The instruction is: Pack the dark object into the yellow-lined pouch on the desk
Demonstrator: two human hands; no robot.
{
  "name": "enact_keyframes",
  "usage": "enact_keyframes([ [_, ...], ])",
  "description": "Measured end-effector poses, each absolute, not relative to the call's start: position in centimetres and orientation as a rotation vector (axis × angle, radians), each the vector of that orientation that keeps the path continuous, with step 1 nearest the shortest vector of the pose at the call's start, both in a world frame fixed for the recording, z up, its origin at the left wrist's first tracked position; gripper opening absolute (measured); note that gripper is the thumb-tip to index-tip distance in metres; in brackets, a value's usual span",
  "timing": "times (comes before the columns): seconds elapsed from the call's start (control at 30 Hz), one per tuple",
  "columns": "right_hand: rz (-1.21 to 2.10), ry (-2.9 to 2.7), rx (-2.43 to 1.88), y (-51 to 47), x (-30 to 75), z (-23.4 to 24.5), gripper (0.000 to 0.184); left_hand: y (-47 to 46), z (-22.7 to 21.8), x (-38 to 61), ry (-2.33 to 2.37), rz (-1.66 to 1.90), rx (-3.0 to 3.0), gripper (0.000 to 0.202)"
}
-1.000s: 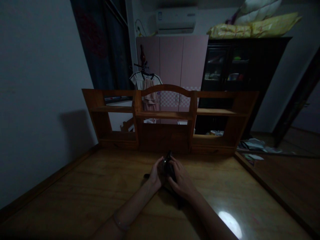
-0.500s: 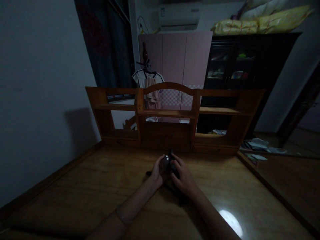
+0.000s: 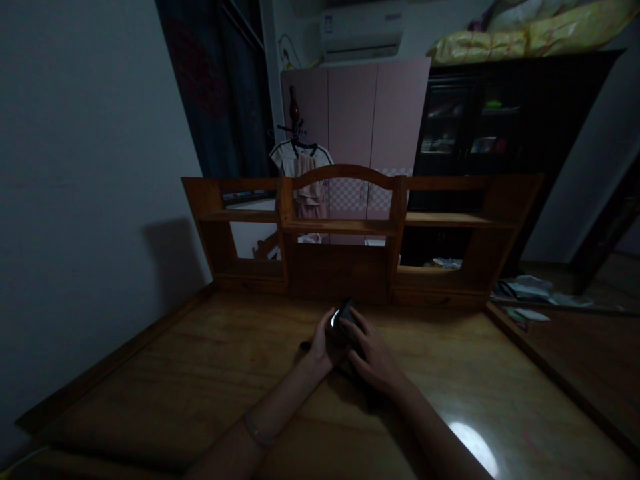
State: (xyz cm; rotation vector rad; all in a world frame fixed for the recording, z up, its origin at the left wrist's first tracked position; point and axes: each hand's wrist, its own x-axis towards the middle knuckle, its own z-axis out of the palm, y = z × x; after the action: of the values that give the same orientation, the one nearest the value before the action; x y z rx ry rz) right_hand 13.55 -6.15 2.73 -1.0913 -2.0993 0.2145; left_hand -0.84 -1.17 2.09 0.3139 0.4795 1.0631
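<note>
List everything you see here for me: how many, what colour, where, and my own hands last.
Dark object: one, black with a shiny patch, between the hands
Dark piece: one, black, beside the left wrist
Desk: one, yellowish wood, below the hands
Shelf unit: one, brown wood, at the desk's far edge
Wardrobe: one, pink, behind the shelf unit
Air conditioner: one, white, above the wardrobe
Cabinet: one, black, right of the wardrobe
Yellow bags: count unclear, atop the cabinet
Curtain: dark blue and red, far left
Left hand: one, on the object's left
Right hand: one, on its right
</note>
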Motion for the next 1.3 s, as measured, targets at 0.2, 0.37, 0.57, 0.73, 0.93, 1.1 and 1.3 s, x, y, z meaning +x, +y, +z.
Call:
enact_keyframes([
  [0.2,0.309,-2.051,-1.062,-6.2,13.8,3.2,0.051,-0.9,1.6,-1.0,0.487,1.075,0.329,0.023],
  [0.37,0.307,-1.979,-1.075,-5.8,14.0,2.8,0.038,-1.2,2.3,-0.9,0.559,1.078,0.325,0.021],
  [0.57,0.260,-1.948,-1.124,-5.5,13.9,2.3,0.037,-1.6,2.9,-0.7,0.588,1.073,0.316,0.023],
  [0.73,0.236,-1.967,-1.149,-5.7,13.7,2.4,0.043,-1.3,2.3,-1.0,0.565,1.062,0.339,0.026],
  [0.93,0.265,-2.035,-1.121,-6.1,13.6,2.8,0.052,-1.2,2.1,-1.1,0.527,1.059,0.321,0.026],
  [1.1,0.287,-2.059,-1.076,-6.4,13.8,3.4,0.048,-1.2,2.0,-1.0,0.495,1.078,0.325,0.024],
  [1.3,0.287,-2.027,-1.059,-6.5,13.6,3.7,0.040,-1.1,2.0,-1.1,0.508,1.063,0.328,0.024],
])
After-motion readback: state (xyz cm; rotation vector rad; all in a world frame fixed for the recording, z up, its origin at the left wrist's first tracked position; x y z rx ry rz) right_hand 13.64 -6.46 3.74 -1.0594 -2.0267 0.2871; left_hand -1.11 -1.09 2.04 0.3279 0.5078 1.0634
